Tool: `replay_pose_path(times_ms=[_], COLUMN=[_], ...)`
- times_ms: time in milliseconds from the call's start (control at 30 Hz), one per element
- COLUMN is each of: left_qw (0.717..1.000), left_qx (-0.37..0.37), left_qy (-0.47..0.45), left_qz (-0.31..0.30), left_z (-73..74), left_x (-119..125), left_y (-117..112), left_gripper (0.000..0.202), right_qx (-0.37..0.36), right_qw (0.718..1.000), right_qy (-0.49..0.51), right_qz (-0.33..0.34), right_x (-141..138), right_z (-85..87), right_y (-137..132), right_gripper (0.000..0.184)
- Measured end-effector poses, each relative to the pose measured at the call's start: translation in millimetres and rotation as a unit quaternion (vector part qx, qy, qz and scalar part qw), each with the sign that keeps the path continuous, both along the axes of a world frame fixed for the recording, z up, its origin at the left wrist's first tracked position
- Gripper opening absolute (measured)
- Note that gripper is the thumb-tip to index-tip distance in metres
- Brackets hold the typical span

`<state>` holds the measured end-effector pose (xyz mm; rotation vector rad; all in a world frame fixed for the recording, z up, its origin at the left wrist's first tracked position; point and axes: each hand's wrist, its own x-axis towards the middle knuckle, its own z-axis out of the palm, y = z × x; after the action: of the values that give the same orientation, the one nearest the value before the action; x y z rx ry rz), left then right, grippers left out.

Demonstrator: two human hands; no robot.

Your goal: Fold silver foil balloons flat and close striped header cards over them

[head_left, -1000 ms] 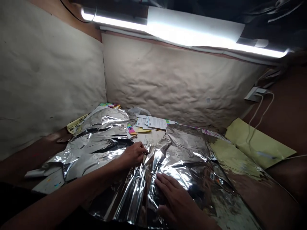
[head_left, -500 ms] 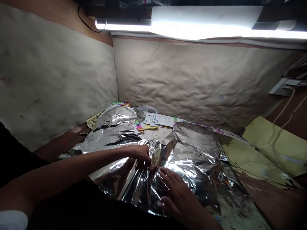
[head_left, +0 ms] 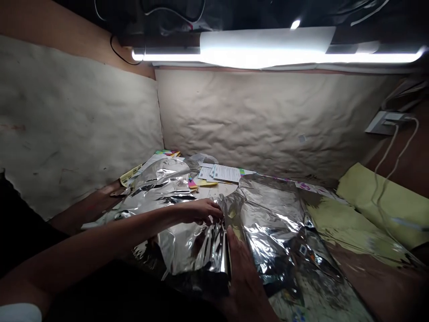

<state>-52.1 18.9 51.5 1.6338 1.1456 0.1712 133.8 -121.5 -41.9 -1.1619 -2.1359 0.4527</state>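
A crumpled sheet of shiny silver foil (head_left: 187, 237) spreads over the work surface in front of me. My left hand (head_left: 205, 211) reaches in from the left, its fingers bent down and closed on a gathered fold of the foil. Close by on the right, my right hand (head_left: 244, 273) is turned edge-on beside the creases, its visible fingers stretched forward. Its thumb and underside are mostly hidden in shadow. More silver sheet (head_left: 271, 201) lies to the right of the hands, with wrinkles and glare on it.
Printed papers (head_left: 226, 173) and coloured cards lie at the back. Yellow sheets (head_left: 382, 201) cover the right side, under white cables (head_left: 385, 170) from a wall socket (head_left: 384, 123). Paper-covered walls (head_left: 251, 120) close off the left and back. A bright tube light (head_left: 261, 56) hangs above.
My left hand has shifted slightly right with the foil drawn along. My right hand has turned from palm-down to edge-on, and the foil's near edge has pulled in. The view has tilted up a little.
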Motion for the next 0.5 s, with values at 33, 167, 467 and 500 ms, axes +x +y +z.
replay_pose_path(times_ms=[33,167,467,500], left_qw=[1.0,0.989,0.931,0.928], left_qx=[-0.005,0.096,0.339,0.348], left_qy=[-0.021,-0.084,-0.018,-0.013], left_qz=[-0.003,-0.075,-0.132,-0.13], left_z=[-1.1,-15.3,-48.6,-52.6], left_x=[0.3,-7.8,-35.1,-37.1], left_y=[-2.3,-16.1,-49.7,-51.7], left_gripper=[0.038,0.043,0.047,0.049], right_qx=[-0.023,-0.188,-0.256,-0.255], right_qw=[0.999,0.959,0.879,0.887], right_qy=[0.032,0.207,0.375,0.359], right_qz=[-0.006,0.044,0.141,0.141], right_x=[0.1,-0.1,-23.6,-25.7], right_z=[2.5,9.5,0.3,1.0], right_y=[0.6,5.8,18.4,19.5], right_gripper=[0.111,0.102,0.11,0.111])
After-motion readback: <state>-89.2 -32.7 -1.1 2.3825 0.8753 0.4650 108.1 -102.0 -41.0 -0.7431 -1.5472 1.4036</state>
